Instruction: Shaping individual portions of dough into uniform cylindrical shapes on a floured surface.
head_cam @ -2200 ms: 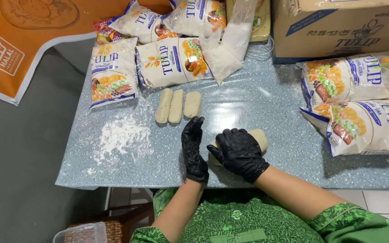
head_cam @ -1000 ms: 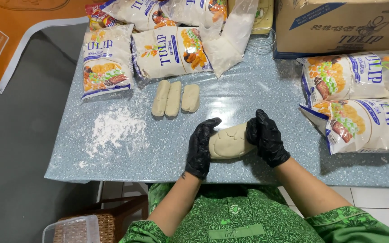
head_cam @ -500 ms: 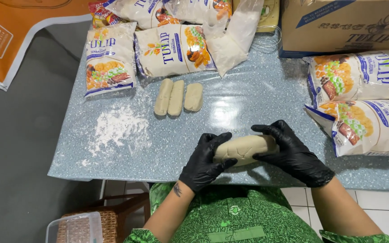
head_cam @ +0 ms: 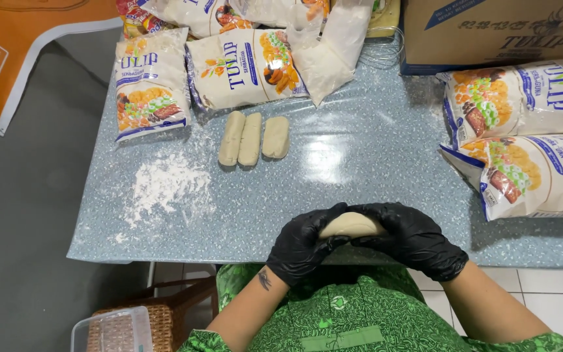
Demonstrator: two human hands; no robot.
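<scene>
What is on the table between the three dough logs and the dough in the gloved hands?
Nothing: in the head view, only bare speckled table lies between the three dough logs and the dough piece. The flour patch sits off to the side.

Speckled blue-grey table (head_cam: 373, 163), pale dough (head_cam: 352, 225)

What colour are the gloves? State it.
Black, on both the left hand and right hand; head view.

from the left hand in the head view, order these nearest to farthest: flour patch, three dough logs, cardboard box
From the left hand:
1. Three dough logs, up the table, slightly left.
2. Flour patch, far left; close to the logs' distance, hard to separate.
3. Cardboard box, far upper right corner.
</scene>
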